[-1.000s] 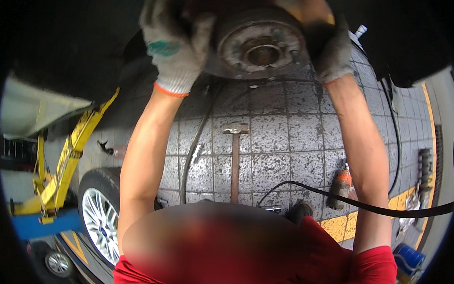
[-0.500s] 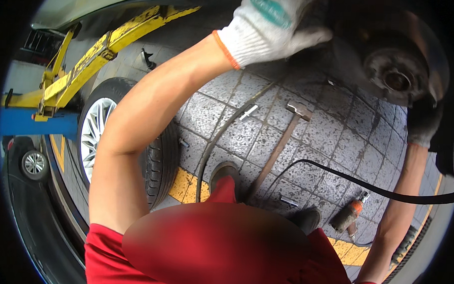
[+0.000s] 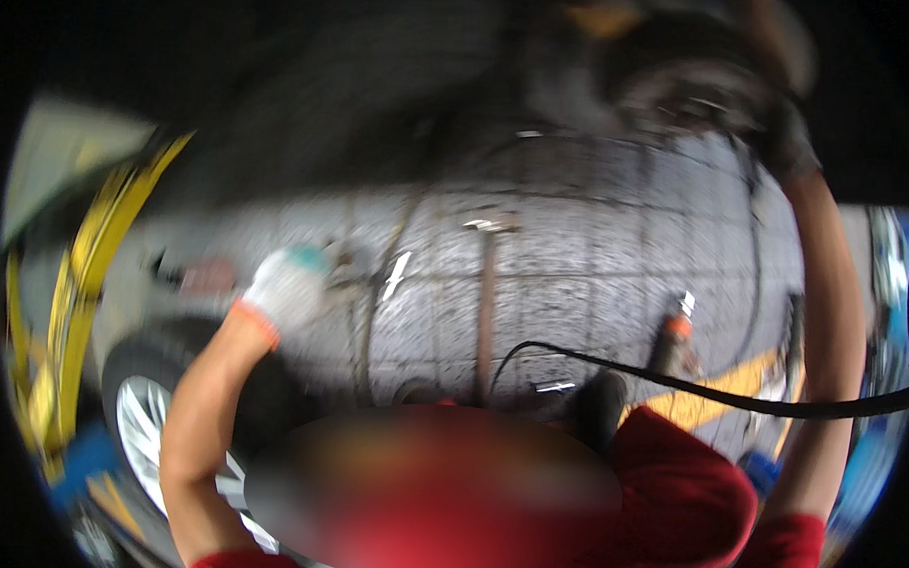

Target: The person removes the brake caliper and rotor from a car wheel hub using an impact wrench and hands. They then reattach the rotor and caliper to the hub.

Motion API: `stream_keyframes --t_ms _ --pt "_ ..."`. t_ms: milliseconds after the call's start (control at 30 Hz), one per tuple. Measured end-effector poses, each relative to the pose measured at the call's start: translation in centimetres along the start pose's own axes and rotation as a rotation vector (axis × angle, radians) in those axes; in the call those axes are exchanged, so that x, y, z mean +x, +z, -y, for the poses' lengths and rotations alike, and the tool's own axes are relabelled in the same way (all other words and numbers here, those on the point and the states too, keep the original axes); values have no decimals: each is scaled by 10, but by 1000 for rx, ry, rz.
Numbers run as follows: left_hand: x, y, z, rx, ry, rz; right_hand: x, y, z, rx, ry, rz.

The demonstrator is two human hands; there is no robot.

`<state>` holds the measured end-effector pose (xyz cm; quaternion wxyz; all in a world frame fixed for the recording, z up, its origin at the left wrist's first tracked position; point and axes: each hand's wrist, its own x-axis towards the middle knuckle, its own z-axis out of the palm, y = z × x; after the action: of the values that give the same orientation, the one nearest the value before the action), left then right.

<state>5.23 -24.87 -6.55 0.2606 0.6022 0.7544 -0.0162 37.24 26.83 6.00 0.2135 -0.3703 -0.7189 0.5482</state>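
Note:
My left hand [image 3: 289, 288], in a white knitted glove with a green patch and orange cuff, hangs over the floor left of a hose [image 3: 373, 321]. Motion smears its fingers and a grey-brown patch at their tips, so a grip cannot be made out. At the upper right, my right hand [image 3: 788, 145] in a dark, dirty glove is against the edge of a raised wheel hub [image 3: 686, 97]. Its fingers are hidden in shadow and blur. Under my hands a long-handled hammer [image 3: 487, 295] lies on the tiles.
A wheel [image 3: 140, 398] with silver spokes stands at the left, near a yellow lift arm [image 3: 100, 252]. An orange and grey impact wrench [image 3: 673, 342] lies at the right. A black hose [image 3: 731, 396] crosses in front of me. A silver socket [image 3: 554, 388] lies near my foot.
My left hand has come away from beside the hub, down and to the left. My right hand stays at the hub's edge. The whole view has shifted and blurred.

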Motion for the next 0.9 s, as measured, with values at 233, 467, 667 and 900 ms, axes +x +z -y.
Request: stream_keyframes --t_ms 233,467,667,900 --pt "39 -51 -39 -519 47 -760 -6 50 59 -45 -12 -63" --pt "140 -116 -107 -508 290 -1376 -3 83 55 -20 -169 25" --pt "182 -122 -119 -612 112 -1558 6 91 64 -101 -261 58" --pt "193 -144 -134 -403 88 -1695 4 95 59 -179 -298 70"
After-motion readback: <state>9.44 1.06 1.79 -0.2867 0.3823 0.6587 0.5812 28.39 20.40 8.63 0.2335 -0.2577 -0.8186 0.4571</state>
